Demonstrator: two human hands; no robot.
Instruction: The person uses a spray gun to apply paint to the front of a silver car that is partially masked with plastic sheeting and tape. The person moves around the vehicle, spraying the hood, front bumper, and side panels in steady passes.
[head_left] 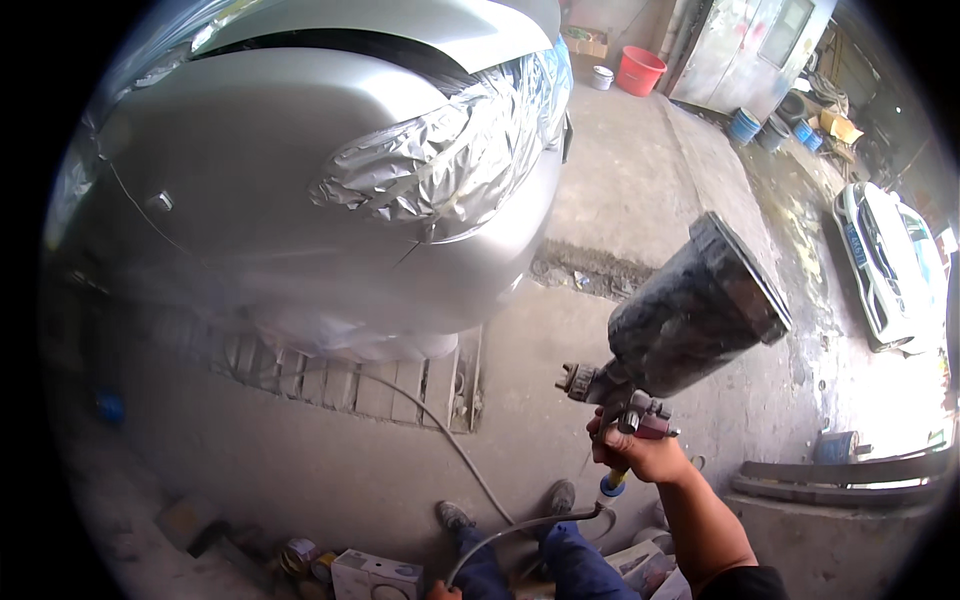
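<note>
My right hand (645,450) grips a spray gun (630,410) with a large dark cup (690,315) tilted on top; its nozzle points left. A grey hose (500,535) runs from the fitting under the gun down to my left hand (445,590), which is closed on it at the lower edge, only partly in view. Ahead and to the left stands a silver car body (230,190), with crumpled silver masking film (420,160) over its corner and a hazy patch along its lower part.
A grate (400,400) lies below the car, with a hose across the floor. Boxes (375,575) sit by my feet. A red bucket (640,70), several blue cans (745,125) and a metal door (740,50) are at the back. A white car (880,260) and dark beams (840,480) are right.
</note>
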